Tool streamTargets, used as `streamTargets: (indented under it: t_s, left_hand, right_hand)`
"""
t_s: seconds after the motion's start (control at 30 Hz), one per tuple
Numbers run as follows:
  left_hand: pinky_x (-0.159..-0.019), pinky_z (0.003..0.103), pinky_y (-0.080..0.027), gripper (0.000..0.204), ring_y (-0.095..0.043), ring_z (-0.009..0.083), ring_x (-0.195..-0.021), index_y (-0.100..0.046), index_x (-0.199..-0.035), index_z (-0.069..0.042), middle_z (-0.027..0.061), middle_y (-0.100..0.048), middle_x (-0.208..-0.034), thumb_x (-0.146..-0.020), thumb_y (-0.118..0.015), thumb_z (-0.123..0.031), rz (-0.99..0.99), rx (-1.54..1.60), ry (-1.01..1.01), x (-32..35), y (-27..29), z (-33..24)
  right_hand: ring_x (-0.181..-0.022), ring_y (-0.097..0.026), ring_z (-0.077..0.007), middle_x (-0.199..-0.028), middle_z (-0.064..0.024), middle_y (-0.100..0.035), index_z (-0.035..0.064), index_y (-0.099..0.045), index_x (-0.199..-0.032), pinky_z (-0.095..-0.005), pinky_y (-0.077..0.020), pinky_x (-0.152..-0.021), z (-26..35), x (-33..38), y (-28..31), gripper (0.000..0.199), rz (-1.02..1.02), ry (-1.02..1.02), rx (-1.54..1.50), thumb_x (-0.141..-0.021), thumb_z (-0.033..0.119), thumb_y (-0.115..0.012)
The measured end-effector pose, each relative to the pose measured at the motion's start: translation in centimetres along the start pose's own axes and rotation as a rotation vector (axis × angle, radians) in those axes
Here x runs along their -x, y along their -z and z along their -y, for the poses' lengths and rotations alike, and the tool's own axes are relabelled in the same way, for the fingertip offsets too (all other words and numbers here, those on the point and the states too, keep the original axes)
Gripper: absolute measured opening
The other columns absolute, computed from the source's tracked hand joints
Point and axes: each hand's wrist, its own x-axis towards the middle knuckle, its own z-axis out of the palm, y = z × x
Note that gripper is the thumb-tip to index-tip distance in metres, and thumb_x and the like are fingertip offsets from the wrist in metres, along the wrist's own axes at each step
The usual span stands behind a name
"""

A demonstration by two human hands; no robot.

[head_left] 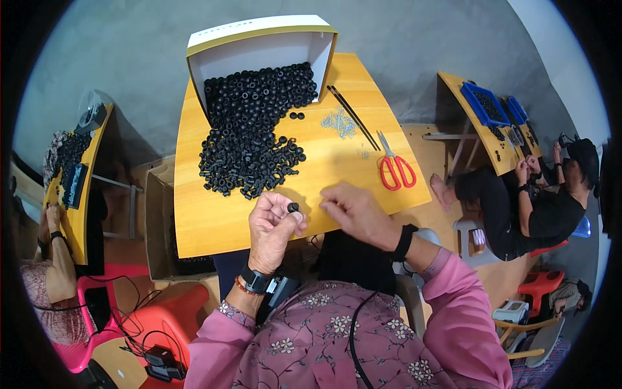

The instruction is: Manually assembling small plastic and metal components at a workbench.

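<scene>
Thumb and fingers of the left hand [271, 227] are closed in a pinch on a small round black part [293, 207], just over the near edge of the yellow desk [214, 223]. The right hand [359, 211] is beside it, apart from the part, its fingers loosely curled (whether anything tiny sits between the fingertips, I cannot tell). Beyond the hands, a large heap of black pieces [249, 159] spills out of a white-lined box [262, 55] lying on its side, and two round black caps [297, 116] sit together just right of that heap. Farther right are a scatter of small silvery pieces [340, 123], two thin dark sticks [353, 115] lying slantwise beside them, and red-handled scissors [391, 157] with blades pointing away from the person. Off to the right, another person sits by a second desk bearing a blue tray [495, 122]
</scene>
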Motion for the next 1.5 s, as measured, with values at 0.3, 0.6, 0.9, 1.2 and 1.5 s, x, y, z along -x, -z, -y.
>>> streamTargets:
  t_s: [0.3,0.6,0.9,1.2,1.5]
  left_hand:
    - [-0.053,0.025,-0.049,0.016,-0.061,0.0124,-0.062,-0.056,-0.105,-0.007,0.007,-0.065,-0.079,-0.092,-0.065,-0.005,-0.352,0.015,-0.374,-1.2,4.0,-5.0]
    - [-0.084,0.029,-0.047,0.033,-0.058,0.0145,-0.095,-0.058,-0.118,-0.002,0.0055,-0.062,-0.108,-0.088,-0.071,-0.005,-1.125,-0.245,-0.527,1.1,20.0,-6.7]
    - [-0.093,0.03,-0.047,0.03,-0.058,0.0155,-0.103,-0.061,-0.122,0.0,0.0084,-0.063,-0.117,-0.092,-0.066,-0.003,-0.963,-0.627,-0.647,0.2,13.1,-7.5]
    - [-0.07,0.022,-0.054,0.017,-0.065,0.0088,-0.076,-0.065,-0.107,0.0,0.005,-0.07,-0.09,-0.093,-0.071,-0.007,-0.04,-0.12,-0.013,0.4,-2.0,-1.5]
    - [-0.073,0.027,-0.056,0.013,-0.067,0.0134,-0.077,-0.062,-0.109,0.001,0.0079,-0.069,-0.095,-0.097,-0.064,-0.005,0.017,-0.126,0.061,-0.3,-2.0,1.5]
  right_hand:
    - [-0.087,-0.065,-0.0375,-0.092,-0.0212,-0.065,-0.0055,-0.066,-0.105,-0.0406,-0.0514,-0.077,-3.7,-7.5,-0.2,0.02,-0.054,0.109,0.09,-0.088,0.005,-0.065]
    - [-0.086,-0.061,-0.0439,-0.089,-0.0252,-0.062,-0.0065,-0.063,-0.09,-0.0483,-0.0496,-0.079,-3.8,-9.5,-1.7,0.011,0.072,0.03,0.014,-0.081,-0.001,-0.063]
    - [-0.081,-0.063,-0.0404,-0.087,-0.0218,-0.062,-0.0043,-0.058,-0.09,-0.0466,-0.0512,-0.073,-2.2,-8.1,-0.9,0.012,0.008,0.02,-0.093,-0.081,0.0,-0.064]
    - [-0.077,-0.064,-0.0321,-0.09,-0.0127,-0.059,0.0049,-0.057,-0.103,-0.0392,-0.0512,-0.063,3.0,-1.6,1.3,0.023,0.022,0.234,-0.034,-0.083,-0.001,-0.068]
    - [-0.088,-0.061,-0.0411,-0.094,-0.0203,-0.06,0.0003,-0.056,-0.1,-0.0456,-0.0505,-0.075,-2.0,0.1,2.7,0.015,-0.06,-0.047,-0.137,-0.086,0.0,-0.062]
